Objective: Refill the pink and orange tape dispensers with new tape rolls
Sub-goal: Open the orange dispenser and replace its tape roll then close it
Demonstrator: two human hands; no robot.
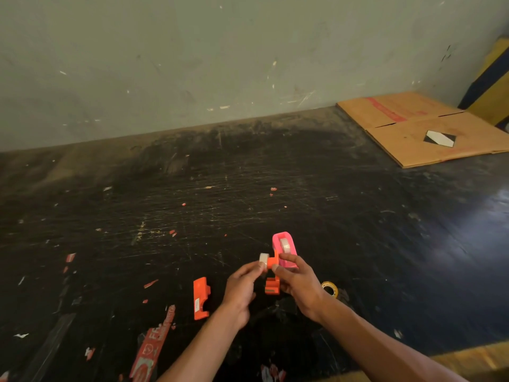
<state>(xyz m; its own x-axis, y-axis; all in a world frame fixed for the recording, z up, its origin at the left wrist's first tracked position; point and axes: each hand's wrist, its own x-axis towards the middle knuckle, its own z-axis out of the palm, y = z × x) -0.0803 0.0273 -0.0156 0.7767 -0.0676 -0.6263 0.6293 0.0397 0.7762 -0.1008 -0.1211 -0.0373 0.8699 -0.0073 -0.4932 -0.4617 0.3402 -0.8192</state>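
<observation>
Black, scratched table [248, 188] carries two dispensers. The pink one [286, 248] stands upright with one clear roll inside. The orange one is in two pieces: one half [201, 298] lies flat at the left, the other half [272, 274] is gripped by the right hand [298, 282]. The left hand [241, 288] pinches one white roll [264, 259] touching it. One yellow roll [330, 288] lies near the right wrist.
</observation>
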